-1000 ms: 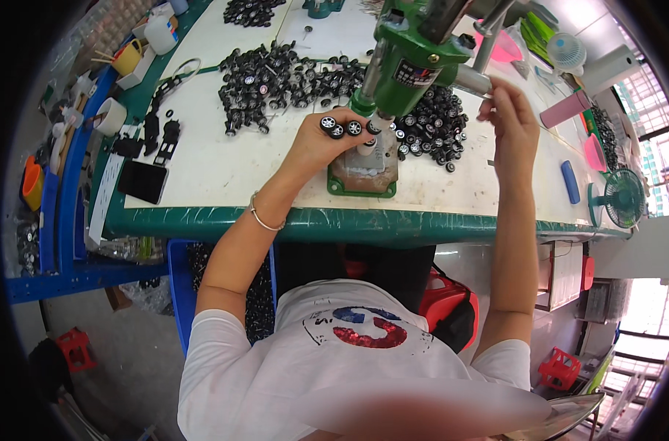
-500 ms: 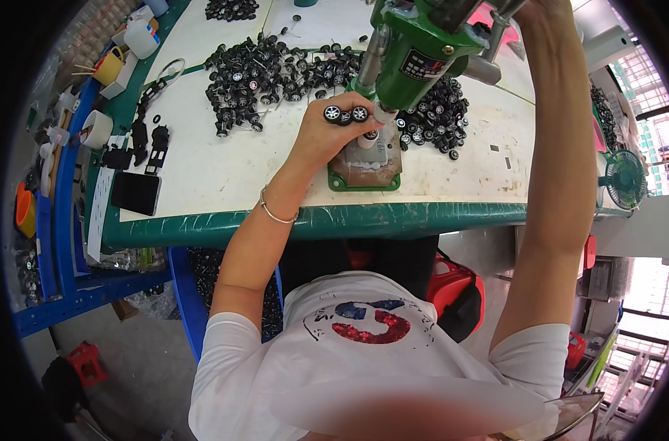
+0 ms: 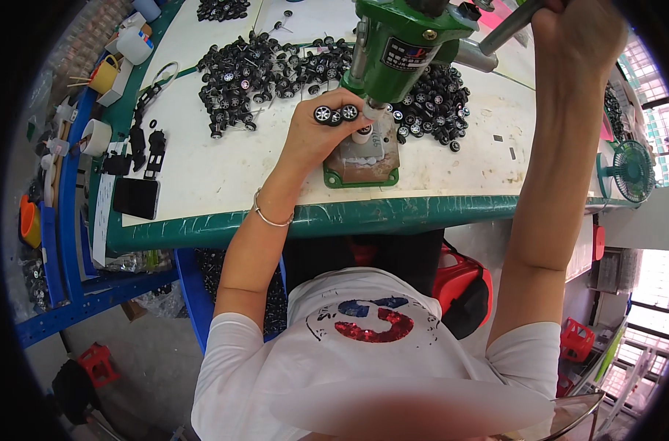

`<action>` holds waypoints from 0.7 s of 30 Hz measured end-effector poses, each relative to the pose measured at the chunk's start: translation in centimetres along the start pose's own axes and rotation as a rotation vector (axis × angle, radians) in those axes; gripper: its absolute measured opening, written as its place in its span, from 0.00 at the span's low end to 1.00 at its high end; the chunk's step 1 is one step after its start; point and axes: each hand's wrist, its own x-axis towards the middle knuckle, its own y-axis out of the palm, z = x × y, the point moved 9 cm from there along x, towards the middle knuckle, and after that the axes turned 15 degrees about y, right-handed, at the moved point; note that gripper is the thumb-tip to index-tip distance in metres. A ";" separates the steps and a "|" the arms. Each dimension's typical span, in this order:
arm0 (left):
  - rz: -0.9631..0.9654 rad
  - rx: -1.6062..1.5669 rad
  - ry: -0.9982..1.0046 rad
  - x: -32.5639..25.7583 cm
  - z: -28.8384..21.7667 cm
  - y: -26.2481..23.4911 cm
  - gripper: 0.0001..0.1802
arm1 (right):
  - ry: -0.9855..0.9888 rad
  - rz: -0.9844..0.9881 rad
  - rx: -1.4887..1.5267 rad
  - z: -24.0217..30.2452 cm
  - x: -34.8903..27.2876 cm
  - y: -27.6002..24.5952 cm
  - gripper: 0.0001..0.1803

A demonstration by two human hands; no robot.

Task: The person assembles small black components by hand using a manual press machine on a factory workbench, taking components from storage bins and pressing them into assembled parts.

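Note:
A green hand press (image 3: pixel 384 77) stands on the table, its base plate (image 3: pixel 364 174) near the front edge. My left hand (image 3: pixel 310 136) is closed around several small black toy wheels (image 3: pixel 336 115) with silver spokes, held beside the press's ram. Its fingertips reach a white post on the base, where another wheel (image 3: pixel 364 129) sits below the ram; the fingers partly hide it. At the upper right, my right hand (image 3: pixel 578 35) grips the press's metal lever (image 3: pixel 512 28), which slants up from the side of the press.
Heaps of black wheels, some on thin axles, lie behind the press to the left (image 3: pixel 257 77) and right (image 3: pixel 437 106). A black phone (image 3: pixel 136 198) and black plastic parts (image 3: pixel 156 151) rest at the left. A green fan (image 3: pixel 632 170) stands at the right edge.
My right hand has moved right and nearer to me, and the lever has swung round with it. The left hand stays at the press with the wheels; the whole view has shifted slightly.

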 end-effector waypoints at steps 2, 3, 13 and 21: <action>0.001 -0.004 0.009 -0.1 0.0 0.0 0.08 | -0.040 0.108 0.044 0.6 -0.7 0.0 0.16; 0.001 0.000 -0.002 -0.1 0.2 0.0 0.09 | -0.018 0.178 0.124 0.9 -1.0 0.0 0.16; -0.006 0.012 -0.060 -0.7 0.8 -0.3 0.12 | -0.211 -0.116 0.036 3.0 -6.3 0.6 0.20; 0.027 -0.032 -0.116 -0.9 1.0 0.5 0.15 | 0.038 -0.120 0.109 1.1 -2.5 0.8 0.22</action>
